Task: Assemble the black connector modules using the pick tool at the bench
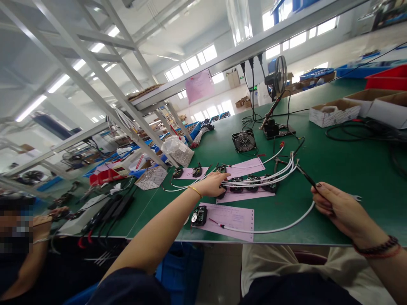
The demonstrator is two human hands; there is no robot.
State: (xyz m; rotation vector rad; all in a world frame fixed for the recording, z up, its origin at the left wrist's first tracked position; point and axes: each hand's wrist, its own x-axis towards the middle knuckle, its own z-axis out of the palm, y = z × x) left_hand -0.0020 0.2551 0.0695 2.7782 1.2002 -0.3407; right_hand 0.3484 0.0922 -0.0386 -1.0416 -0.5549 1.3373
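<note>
Well apart over a green bench (337, 156), two hands work: the left hand (218, 184) reaches to a bundle of white cables (254, 184), the right hand (341, 207) closed around a slim dark tool (307, 174). Bare surface opens beyond the right hand; the near edge runs just below it. Below the left hand, a black unit (199, 215) sits on a pink sheet (237, 216). Whether the left fingers grip anything cannot be told; the right hand hides part of the tool. Far left of both, a co-worker (28, 256) is cut off.
</note>
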